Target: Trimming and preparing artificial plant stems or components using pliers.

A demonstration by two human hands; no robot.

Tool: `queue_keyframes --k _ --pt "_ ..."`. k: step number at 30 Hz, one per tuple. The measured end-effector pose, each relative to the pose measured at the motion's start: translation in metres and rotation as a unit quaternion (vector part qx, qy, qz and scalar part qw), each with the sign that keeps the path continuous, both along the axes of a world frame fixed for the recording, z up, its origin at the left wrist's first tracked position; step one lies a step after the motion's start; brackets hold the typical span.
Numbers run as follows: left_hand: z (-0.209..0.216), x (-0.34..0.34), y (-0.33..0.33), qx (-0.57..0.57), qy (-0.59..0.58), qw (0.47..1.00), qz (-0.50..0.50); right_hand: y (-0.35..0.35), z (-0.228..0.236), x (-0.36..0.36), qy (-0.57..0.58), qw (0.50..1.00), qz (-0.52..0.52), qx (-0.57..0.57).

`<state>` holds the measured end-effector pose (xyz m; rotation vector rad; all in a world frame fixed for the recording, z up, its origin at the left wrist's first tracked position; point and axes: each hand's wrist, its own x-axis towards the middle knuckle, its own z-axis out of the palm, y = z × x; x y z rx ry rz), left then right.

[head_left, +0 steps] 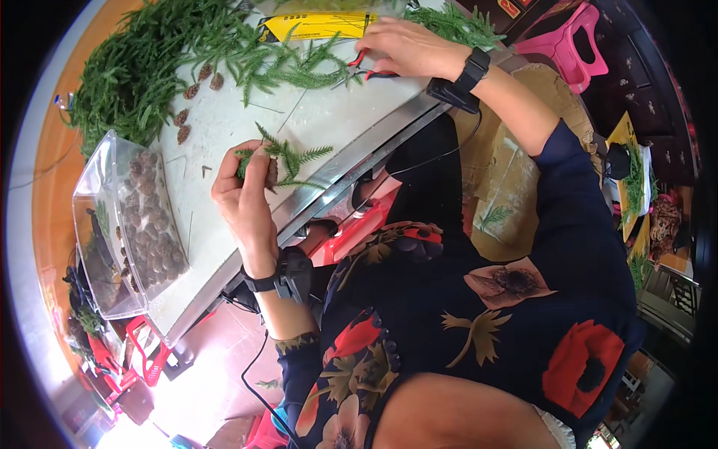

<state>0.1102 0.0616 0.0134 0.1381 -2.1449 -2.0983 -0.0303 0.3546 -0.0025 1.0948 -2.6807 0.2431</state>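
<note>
In my left hand (245,193), fingers and thumb pinch a green artificial pine sprig (290,157) with a brown pine cone (271,172) against it, held above the near edge of the white table (224,224). My right hand (410,49) is farther off to the right, its fingers curled over red-and-black-handled pliers (357,72). The handles are spread, and the jaws point left over the tabletop. Part of the handles is hidden under the fingers. A yellow packet (318,26) lies just beyond this hand.
A large heap of green sprigs (123,86) covers the far left. Loose pine cones (191,91) lie beside it. A clear plastic box (153,224) of cones stands at the left edge. Thin wire pieces (190,224) are scattered about. A pink stool (572,49) stands at the right.
</note>
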Motion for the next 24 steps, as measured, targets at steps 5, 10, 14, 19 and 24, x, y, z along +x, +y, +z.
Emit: queue_keyframes --k 5,10,14,19,24 --pt "0.006 0.004 0.006 0.111 -0.028 0.993 -0.003 -0.002 -0.002 -0.004 0.005 0.996 0.044 0.077" --pt "0.001 0.004 0.006 0.15 -0.053 0.987 0.037 -0.004 0.009 -0.015 0.132 0.976 0.138 0.106" --pt "-0.002 0.005 0.003 0.188 -0.041 0.98 0.043 0.004 0.008 -0.015 0.146 0.971 0.171 0.077" --pt "-0.003 0.008 -0.004 0.205 -0.023 0.978 0.022 -0.008 0.052 0.028 -0.021 0.991 0.078 -0.11" --pt "0.001 0.002 0.014 0.218 0.002 0.975 -0.036 -0.025 0.037 0.044 -0.038 0.974 0.043 -0.22"
